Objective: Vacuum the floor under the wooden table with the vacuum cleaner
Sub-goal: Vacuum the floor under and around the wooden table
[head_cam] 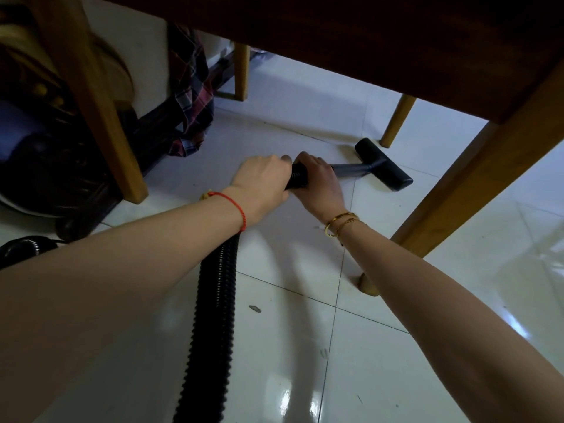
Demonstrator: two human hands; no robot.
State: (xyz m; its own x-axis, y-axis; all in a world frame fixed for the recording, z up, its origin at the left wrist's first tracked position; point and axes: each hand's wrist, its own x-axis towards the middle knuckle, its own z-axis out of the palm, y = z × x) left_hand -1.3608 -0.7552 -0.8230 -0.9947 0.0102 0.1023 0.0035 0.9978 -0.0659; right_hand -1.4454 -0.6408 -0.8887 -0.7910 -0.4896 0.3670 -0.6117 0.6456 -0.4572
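Two hands meet on one hose as we look down under the wooden table [381, 44], whose dark underside crosses the top of the view. Pale glossy floor tiles [381, 346] fill the room's lower half, with thin dark grout lines and bright reflections near the bottom edge. We see four light wooden legs: a broad one on the left [91, 102], a broad one slanting down on the right [476, 190], and two slimmer ones farther back [242, 71] and [396, 120]. A plaid cloth [192, 96] hangs down to the floor at the back left, and dark clutter we cannot make out sits in the shadowed left corner.

Our left hand [259, 186], with a red string bracelet [236, 209] at the wrist, grips the black ribbed hose [216, 300] from the left. Our right hand [319, 184], wearing gold bangles [340, 222], is curled round the hose just ahead of the left, the two hands touching. The hose's long axis runs from the bottom edge of the view up to the hands; beyond them a short grey tube [351, 170] carries on toward the far right, pointing away from us. At its end the black floor nozzle [383, 167] lies flat on the tiles, its bar set crosswise to the tube, just beside the slim back right leg. Another loop of hose [21, 247] shows at the left edge.
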